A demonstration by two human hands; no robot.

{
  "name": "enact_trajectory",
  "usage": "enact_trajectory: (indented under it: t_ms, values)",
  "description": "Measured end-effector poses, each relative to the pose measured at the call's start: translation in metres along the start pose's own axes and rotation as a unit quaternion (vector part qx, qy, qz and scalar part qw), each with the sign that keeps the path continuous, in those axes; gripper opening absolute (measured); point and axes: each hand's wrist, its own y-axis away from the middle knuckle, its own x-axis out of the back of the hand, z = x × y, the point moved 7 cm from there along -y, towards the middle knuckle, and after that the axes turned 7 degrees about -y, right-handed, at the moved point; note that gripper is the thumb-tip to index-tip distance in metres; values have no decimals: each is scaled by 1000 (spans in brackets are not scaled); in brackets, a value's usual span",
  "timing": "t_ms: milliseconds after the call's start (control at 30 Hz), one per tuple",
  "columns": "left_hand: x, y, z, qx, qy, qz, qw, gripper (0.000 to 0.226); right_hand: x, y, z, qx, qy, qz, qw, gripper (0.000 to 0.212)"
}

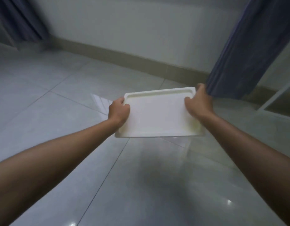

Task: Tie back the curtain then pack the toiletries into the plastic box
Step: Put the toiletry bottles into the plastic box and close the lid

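I hold a white plastic lid [159,115] flat in front of me, above the tiled floor. My left hand [119,111] grips its left edge, thumb on top. My right hand [199,102] grips the far right corner, fingers curled over the rim. A faint clear box wall seems to show under the lid's right side, but I cannot tell for sure. A blue curtain [248,51] hangs gathered just behind my right hand. No toiletries are in view.
Glossy grey floor tiles [62,121] fill the lower view. A white wall with a beige skirting board [141,57] runs across the back. Another dark curtain [21,18] hangs at the far left. A white door frame [278,97] stands at the right.
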Motion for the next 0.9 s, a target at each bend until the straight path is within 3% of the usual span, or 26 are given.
enact_trajectory:
  t_ms: [133, 233, 500, 633, 833, 900]
  values:
    - [8, -13, -78, 69, -121, -27, 990, 12, -78, 18, -11, -28, 42, -103, 993, 54]
    - [6, -18, -118, 109, -141, -49, 983, 24, -115, 35, 3, -52, 58, -138, 987, 49]
    - [-6, -27, -151, 150, -149, -73, 975, 13, -158, 50, 66, -124, 45, -252, 959, 44]
    - [-22, -26, -152, 136, -205, -86, 966, 38, -167, 56, 82, -143, 52, -271, 950, 42]
    - [-31, -24, -151, 135, -253, -111, 952, 36, -180, 58, 80, -140, 59, -287, 946, 50]
    - [-34, -21, -148, 144, -264, -131, 945, 48, -181, 61, 75, -135, 68, -305, 940, 59]
